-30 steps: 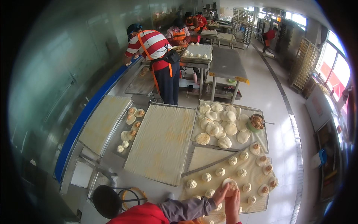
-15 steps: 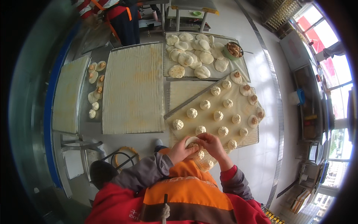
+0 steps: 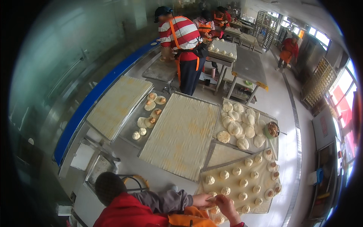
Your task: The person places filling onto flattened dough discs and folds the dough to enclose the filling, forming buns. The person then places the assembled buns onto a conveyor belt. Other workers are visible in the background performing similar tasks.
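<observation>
At the bottom of the head view, my left hand point(image 3: 203, 201) curls around a filled dough bun point(image 3: 213, 194), only a sliver of which shows. My right hand point(image 3: 227, 209) is pressed close against it, its fingers bent at the dough's edge. How far the bun is pleated is hidden. Both hands are over the near left part of a cloth-lined tray point(image 3: 234, 182), where pleated buns point(image 3: 224, 174) stand in rows. Along the tray's right side lie several open dough rounds topped with meat filling point(image 3: 269, 193).
Beyond are a tray of flat dough rounds point(image 3: 234, 128), a bowl of filling point(image 3: 272, 129) with a utensil, and a cloth-covered tray point(image 3: 181, 136). Stacked trays point(image 3: 118, 106) stand left by a blue edge point(image 3: 109, 85). A co-worker point(image 3: 185, 39) stands at the far side. A dark round thing point(image 3: 109, 187) is near my left arm.
The view has tipped up and turned, so my hands appear lower and the room beyond with several people shows. The bun stays between my hands, now more covered by the fingers.
</observation>
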`<state>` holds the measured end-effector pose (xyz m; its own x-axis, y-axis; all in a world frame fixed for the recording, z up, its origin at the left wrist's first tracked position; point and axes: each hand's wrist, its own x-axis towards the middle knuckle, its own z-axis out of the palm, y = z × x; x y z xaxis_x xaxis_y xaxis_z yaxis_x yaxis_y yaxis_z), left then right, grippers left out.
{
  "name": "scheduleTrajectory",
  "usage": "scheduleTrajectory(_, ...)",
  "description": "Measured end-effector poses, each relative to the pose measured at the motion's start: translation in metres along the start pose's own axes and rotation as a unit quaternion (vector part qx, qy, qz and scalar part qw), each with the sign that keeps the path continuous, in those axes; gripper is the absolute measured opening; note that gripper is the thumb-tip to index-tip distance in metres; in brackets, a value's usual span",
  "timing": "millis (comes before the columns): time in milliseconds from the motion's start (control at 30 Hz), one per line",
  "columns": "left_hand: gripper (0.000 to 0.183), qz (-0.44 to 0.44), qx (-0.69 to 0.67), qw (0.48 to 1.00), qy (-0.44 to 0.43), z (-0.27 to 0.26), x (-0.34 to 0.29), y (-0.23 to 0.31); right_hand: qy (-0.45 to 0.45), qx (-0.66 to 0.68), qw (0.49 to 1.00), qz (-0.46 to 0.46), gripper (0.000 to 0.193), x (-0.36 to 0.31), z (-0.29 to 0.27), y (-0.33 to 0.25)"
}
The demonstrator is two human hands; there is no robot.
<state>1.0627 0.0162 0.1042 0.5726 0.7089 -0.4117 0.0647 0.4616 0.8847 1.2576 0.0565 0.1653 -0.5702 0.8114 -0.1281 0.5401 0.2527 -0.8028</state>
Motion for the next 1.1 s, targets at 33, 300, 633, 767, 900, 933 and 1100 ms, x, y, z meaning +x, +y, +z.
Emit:
scheduleTrajectory(33,0.026,0.017,-0.036,0.999,-0.034,-0.004,-0.002,0.001,-0.009,0.003,1.0,-0.016,0.015,-0.001,0.0,0.0)
scheduleTrajectory(300,0.018,-0.067,-0.126,0.982,-0.121,-0.016,0.002,0.004,-0.028,0.052,0.998,0.011,0.013,0.001,0.006,-0.017)
scheduleTrajectory(633,0.022,-0.043,-0.276,0.958,-0.067,-0.007,-0.01,-0.03,-0.012,-0.033,0.999,0.0,0.011,-0.002,0.018,-0.005)
scheduleTrajectory(767,0.026,0.015,-0.093,0.995,0.012,0.008,-0.002,-0.053,-0.049,0.058,0.997,0.017,0.011,0.001,0.017,-0.006)
scheduleTrajectory(900,0.03,-0.027,-0.117,0.993,-0.021,-0.001,0.008,-0.07,-0.063,-0.071,0.98,-0.174,0.017,0.007,0.016,-0.011)
scheduleTrajectory(933,0.032,-0.122,-0.142,0.981,-0.048,-0.005,0.012,-0.072,-0.056,-0.045,0.983,-0.172,0.018,0.008,0.017,-0.012)
scheduleTrajectory(1100,0.038,0.053,0.031,0.996,-0.059,-0.015,0.017,-0.07,-0.099,0.011,0.995,-0.028,0.015,0.007,0.02,-0.012)
